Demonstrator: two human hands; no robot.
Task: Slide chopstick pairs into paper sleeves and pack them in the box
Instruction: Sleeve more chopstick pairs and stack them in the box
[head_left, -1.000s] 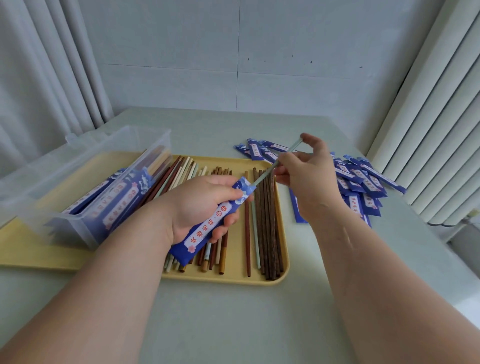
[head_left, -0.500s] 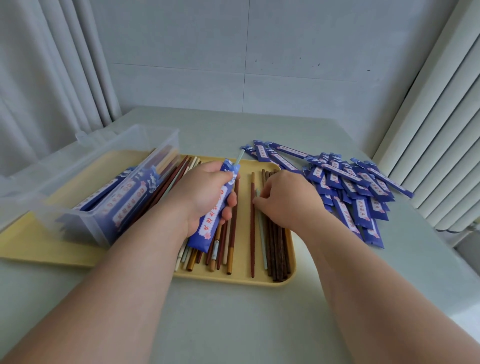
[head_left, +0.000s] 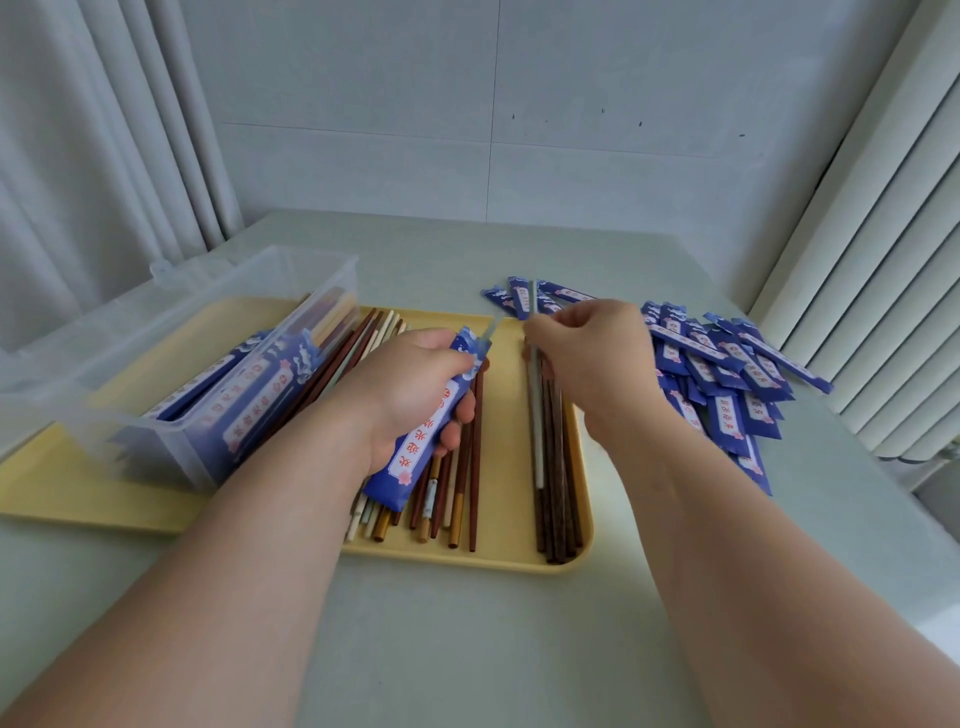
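A clear plastic box (head_left: 156, 447) holds filled sleeves lying lengthwise. The left hand (head_left: 410, 384) grips a glossy blue paper sleeve (head_left: 426, 441) slanting from near-left to far-right, a pale tip (head_left: 491, 330) poking out of its far end. On the yellow tray (head_left: 504, 415), the right hand (head_left: 597, 364) pinches a slim pale-green chopstick (head_left: 536, 441) that points away from the person. Empty sleeves (head_left: 727, 384) are heaped on the right.

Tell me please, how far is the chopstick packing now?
Done: several filled sleeves lie in the clear box. In hand: the left hand holds a blue sleeve with one pale chopstick tip showing; the right hand pinches a second pale chopstick. Left: many loose chopsticks on the yellow tray and a pile of empty sleeves beside it.
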